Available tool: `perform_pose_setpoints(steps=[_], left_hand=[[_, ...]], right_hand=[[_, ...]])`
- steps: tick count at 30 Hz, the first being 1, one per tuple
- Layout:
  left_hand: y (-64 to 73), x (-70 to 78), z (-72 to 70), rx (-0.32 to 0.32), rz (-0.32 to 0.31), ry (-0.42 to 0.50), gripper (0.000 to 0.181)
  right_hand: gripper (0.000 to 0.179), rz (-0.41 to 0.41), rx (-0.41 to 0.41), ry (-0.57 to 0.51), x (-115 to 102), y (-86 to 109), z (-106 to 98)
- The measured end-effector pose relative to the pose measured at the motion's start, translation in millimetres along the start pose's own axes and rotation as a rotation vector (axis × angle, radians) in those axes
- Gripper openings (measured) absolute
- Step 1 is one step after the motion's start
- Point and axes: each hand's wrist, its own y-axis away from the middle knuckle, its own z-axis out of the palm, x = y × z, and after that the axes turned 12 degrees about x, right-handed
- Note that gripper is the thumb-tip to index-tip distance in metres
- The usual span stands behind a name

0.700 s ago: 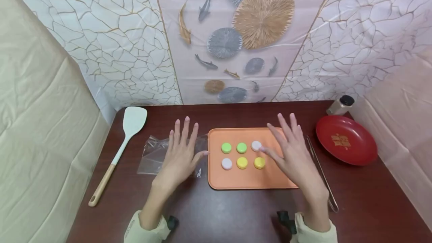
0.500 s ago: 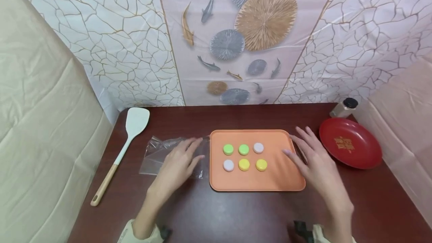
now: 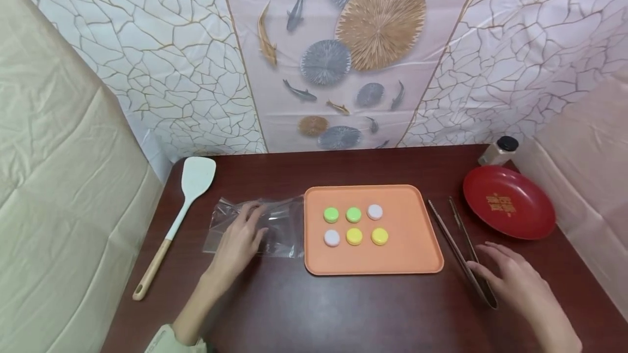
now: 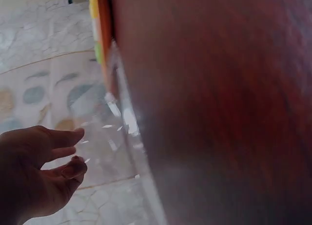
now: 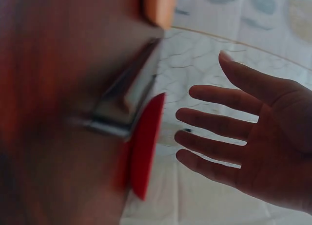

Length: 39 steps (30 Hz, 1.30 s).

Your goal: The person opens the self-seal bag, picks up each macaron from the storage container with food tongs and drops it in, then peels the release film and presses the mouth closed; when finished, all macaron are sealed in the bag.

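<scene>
My left hand (image 3: 237, 241) hovers over a clear plastic bag (image 3: 284, 230), its fingers loosely bent and holding nothing; whether a fingertip touches the bag cannot be told. In the left wrist view, there is a gap between thumb and fingers. Beside a pair of metal tongs (image 3: 453, 244) is my right hand (image 3: 520, 282), its fingers apart and nothing in them in the right wrist view. Between the hands lies an orange tray (image 3: 412, 255) bearing two rows of small round macaron-like pieces: green (image 3: 331, 214), white (image 3: 375, 212) and yellow (image 3: 354, 236).
A white spatula (image 3: 196, 178) with a wooden handle lies at the left. On the right are a red oval plate (image 3: 525, 206) with gold characters and a small jar (image 3: 497, 151) with a black lid. A patterned cloth (image 3: 196, 59) rises behind the dark table (image 3: 314, 309).
From over the tray's right part, my right hand has moved right and nearer to me, beside the tongs. The left hand has come lower over the bag, its spread fingers now bent.
</scene>
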Motion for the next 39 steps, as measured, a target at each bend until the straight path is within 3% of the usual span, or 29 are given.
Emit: perform_pose_setpoints(steps=[2, 6, 8, 10, 16, 23, 35, 39], left_hand=[[5.0, -15.2, 16.0, 0.011, 0.019, 0.014, 0.056], [6.1, -22.2, 27.1, 0.023, 0.026, -0.013, 0.049], [-1.6, -2.9, 14.1, 0.018, -0.010, -0.041, 0.043], [-2.3, 1.8, 13.7, 0.007, -0.044, -0.069, 0.036], [-2.5, 0.4, 19.1, 0.008, -0.061, -0.095, 0.022], [-3.1, -1.9, 17.4, 0.046, -0.089, -0.027, 0.020], [0.4, -0.6, 18.7, 0.101, -0.159, 0.086, 0.018], [2.2, -4.4, 19.3, 0.145, -0.128, 0.120, 0.018]], right_hand=[[0.057, 0.028, -0.061, 0.002, 5, -3.0, 4], [0.077, 0.076, -0.181, 0.027, 15, -9.9, 16], [0.085, 0.067, -0.182, 0.036, 19, -11.0, 25], [0.087, 0.053, -0.183, 0.034, 21, -12.3, 31], [0.082, 0.023, -0.188, 0.004, 20, -20.9, 36], [0.085, 0.067, -0.301, 0.009, 20, -30.2, 39], [0.058, 0.142, -0.278, -0.213, 30, -22.1, 31], [0.053, 0.096, -0.166, -0.171, 39, -20.2, 33]])
